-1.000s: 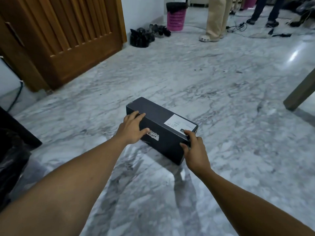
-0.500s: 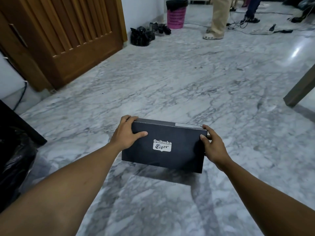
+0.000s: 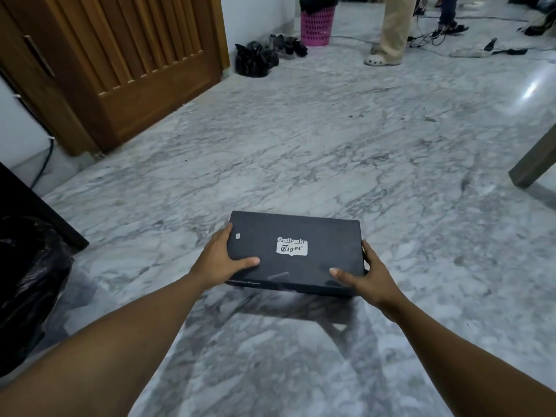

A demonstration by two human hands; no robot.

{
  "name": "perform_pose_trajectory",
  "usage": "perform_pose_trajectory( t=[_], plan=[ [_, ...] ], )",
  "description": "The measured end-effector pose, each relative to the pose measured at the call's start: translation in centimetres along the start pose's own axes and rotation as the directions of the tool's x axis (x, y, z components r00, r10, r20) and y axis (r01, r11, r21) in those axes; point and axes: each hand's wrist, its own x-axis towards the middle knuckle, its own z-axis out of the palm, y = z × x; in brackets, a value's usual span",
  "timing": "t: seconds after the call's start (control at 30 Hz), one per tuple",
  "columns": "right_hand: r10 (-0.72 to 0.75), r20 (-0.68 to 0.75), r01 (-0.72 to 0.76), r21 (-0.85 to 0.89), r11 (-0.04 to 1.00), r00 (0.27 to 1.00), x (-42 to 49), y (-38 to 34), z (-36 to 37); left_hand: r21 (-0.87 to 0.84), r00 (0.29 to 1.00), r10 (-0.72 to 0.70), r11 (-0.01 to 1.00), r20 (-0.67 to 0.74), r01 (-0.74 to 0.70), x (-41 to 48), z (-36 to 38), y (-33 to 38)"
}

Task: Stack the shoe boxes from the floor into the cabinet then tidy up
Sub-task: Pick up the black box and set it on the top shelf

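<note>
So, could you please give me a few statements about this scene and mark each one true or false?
1. The left hand and the right hand grip the black shoe box, one at each end. True.
2. The box's printed logo faces up toward the camera. True.
3. The pink basket stands right beside the box. False: it stands far beyond it.
4. The wooden door is to the right of the box. False: it is off to the left.
</note>
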Motion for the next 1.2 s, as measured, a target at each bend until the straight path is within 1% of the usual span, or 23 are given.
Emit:
perform_pose_trajectory(
  t=[0.1, 0.2, 0.3, 0.4, 0.5, 0.7, 0.77, 0.87, 0.93, 1.03, 1.2],
  plan=[
    [0.005, 0.039, -0.003, -0.051, 0.999, 0.999, -0.6, 0.6, 0.1, -0.07, 0.993, 0.017, 0.997, 0.114, -0.009, -1.1, 0.0, -1.0],
    [0.004, 0.044, -0.001, -0.074, 0.997, 0.999, -0.5, 1.1, 0.3, -0.054, 0.988, -0.031, 0.998, 0.152, 0.04, -1.2, 0.4, -1.9],
    [-0.032, 0.077, 0.037, -0.069, 0.997, 0.997, -0.1, 1.6, 0.5, -0.038, 0.989, -0.073, 0.996, 0.127, 0.079, -1.2, 0.7, -2.5],
    [-0.055, 0.086, 0.06, -0.056, 0.997, 0.995, -0.7, 1.4, 0.7, -0.063, 0.993, -0.057, 0.996, 0.1, 0.064, -1.6, 0.4, -2.8],
    [-0.07, 0.052, 0.072, -0.027, 0.997, 0.996, -2.0, 0.9, 1.2, -0.102, 0.997, -0.035, 0.994, 0.068, 0.041, -2.7, -0.5, -2.7],
    [-0.132, 0.055, 0.13, 0.039, 0.991, 0.99, -5.5, -3.1, 3.1, -0.157, 0.997, 0.026, 0.987, -0.07, -0.037, -8.8, -4.8, -1.2],
    [-0.154, 0.051, 0.151, 0.05, 0.987, 0.987, -7.3, -5.9, 3.6, -0.162, 0.993, 0.048, 0.985, -0.106, -0.065, -11.1, -7.6, 0.3],
    [-0.201, 0.034, 0.198, 0.071, 0.978, 0.979, -10.6, -12.5, 3.3, -0.117, 0.972, 0.141, 0.979, -0.19, -0.165, -14.8, -12.6, 4.8],
    [-0.247, 0.027, 0.244, 0.081, 0.966, 0.969, -13.1, -17.1, 2.9, -0.081, 0.947, 0.184, 0.974, -0.264, -0.212, -17.3, -16.1, 8.1],
    [-0.325, 0.024, 0.322, 0.077, 0.944, 0.946, -17.3, -23.0, 2.5, -0.054, 0.885, 0.248, 0.955, -0.394, -0.292, -23.1, -21.2, 13.8],
    [-0.538, -0.027, 0.537, 0.122, 0.835, 0.843, -24.9, -31.2, 2.6, 0.034, 0.759, 0.336, 0.923, -0.558, -0.383, -32.8, -27.6, 20.6]
  ],
)
